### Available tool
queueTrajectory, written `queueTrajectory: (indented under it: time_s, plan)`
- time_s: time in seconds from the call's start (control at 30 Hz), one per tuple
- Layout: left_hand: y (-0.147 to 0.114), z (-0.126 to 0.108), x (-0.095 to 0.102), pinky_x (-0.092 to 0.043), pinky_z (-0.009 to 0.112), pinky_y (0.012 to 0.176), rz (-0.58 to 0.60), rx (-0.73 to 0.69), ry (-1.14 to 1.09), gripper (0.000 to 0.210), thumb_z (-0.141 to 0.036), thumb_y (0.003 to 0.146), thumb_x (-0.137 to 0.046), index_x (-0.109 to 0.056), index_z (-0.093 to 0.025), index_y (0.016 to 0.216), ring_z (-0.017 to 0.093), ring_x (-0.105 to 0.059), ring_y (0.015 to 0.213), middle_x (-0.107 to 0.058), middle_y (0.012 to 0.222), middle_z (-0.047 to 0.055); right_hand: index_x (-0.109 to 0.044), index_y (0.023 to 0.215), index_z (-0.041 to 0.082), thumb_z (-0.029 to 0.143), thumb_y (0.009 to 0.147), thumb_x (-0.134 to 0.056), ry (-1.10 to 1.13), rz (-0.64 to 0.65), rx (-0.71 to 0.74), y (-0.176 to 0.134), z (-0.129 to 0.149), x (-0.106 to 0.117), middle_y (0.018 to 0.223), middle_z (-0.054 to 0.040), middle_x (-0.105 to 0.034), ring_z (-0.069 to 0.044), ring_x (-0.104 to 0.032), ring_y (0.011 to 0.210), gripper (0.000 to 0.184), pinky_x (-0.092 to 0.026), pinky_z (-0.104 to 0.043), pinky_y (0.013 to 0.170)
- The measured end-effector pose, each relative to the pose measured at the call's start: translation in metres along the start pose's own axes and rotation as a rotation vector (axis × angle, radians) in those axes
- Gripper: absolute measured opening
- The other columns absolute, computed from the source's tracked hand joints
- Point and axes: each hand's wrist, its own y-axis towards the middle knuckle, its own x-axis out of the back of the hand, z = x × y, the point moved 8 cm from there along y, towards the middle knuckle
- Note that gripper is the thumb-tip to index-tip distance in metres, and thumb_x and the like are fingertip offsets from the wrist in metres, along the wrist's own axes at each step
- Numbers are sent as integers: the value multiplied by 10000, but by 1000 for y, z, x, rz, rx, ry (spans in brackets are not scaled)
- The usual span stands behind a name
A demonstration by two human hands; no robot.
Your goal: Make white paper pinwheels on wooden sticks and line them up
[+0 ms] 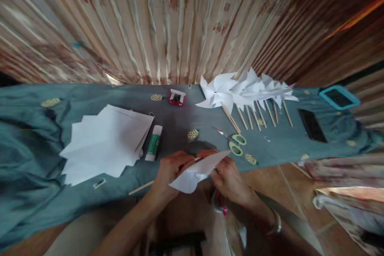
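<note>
At the table's near edge I hold a white paper pinwheel (195, 176) between both hands. My left hand (169, 172) is closed around its thin wooden stick (141, 187), whose tail end pokes out to the left. My right hand (226, 176) is closed on the paper blades from the right side, its fingertips partly behind them. Just beyond that hand lie scissors (235, 144) with pale green handles. A green and white glue stick (153, 144) rests past my left hand, beside a fanned stack of white paper (105, 144).
Several finished pinwheels (240, 90) lie overlapping at the back right, sticks pointing toward me. A small red open box (177, 98) with dark bits sits back centre. A dark phone (312, 125) and a blue-framed device (339, 97) lie far right. Corrugated sheeting (180, 28) rises behind the cloth-covered table (177, 122).
</note>
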Motion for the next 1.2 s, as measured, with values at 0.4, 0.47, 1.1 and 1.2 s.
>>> queueTrajectory:
  time_s: [0.4,0.47,1.1,1.2]
  plan:
    - [-5,-6,0,-458,208,587,-6,-52,66,350,-273,952,-463,-715,-148,745,138,-643,671,-673,726,58,-611,1116,186,68,865,-408,-61,-7,48,-5,-6,-7,1053,-100,-727,-230,-684,997,344,-555,-400,907]
    - [-5,-8,1,-472,206,597,-29,-77,74,349,-279,961,-450,-718,-150,779,138,-653,683,-676,731,57,-608,1116,180,79,864,-411,-96,-19,66,-4,-5,-5,1053,-110,-721,-237,-682,1002,335,-569,-397,881]
    - [-4,-8,-2,-523,224,649,-18,-88,171,390,-313,985,-388,-728,-159,874,138,-669,707,-692,780,54,-567,1199,156,82,874,-388,-270,47,164,-4,0,-6,1146,-115,-686,-247,-628,1069,379,-534,-435,925]
    - [-2,-6,-2,-518,216,642,-7,-99,148,366,-296,978,-410,-731,-145,887,141,-674,712,-698,778,62,-584,1166,152,81,871,-391,-245,63,131,-3,-3,-8,1131,-116,-685,-246,-622,1056,360,-526,-428,922]
